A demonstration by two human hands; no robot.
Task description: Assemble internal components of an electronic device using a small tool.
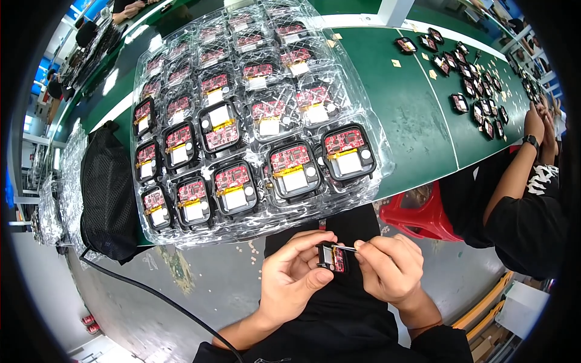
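A long green table [417, 115] fills the upper part of the view, crossed by a white line. On its near edge lies a large clear plastic tray [375, 151] with rows of square pockets, most of them holding small black-framed modules [348, 151] with red circuit boards and white patches. Left of the tray a black mesh bag [109, 187] hangs over the table edge, with a black cable [157, 296] running down from it across the grey floor. To the right, another person [520, 206] in dark clothes sits on a red stool [417, 215], with many loose black modules [478, 85] spread on the table before them. Below the tray, over the lap, the left hand [296, 275] closes its fingers around one small black module [333, 257] with a red board, well clear of the table. The right hand [390, 266] pinches a thin metal tool [346, 247] whose tip touches the module's top edge.
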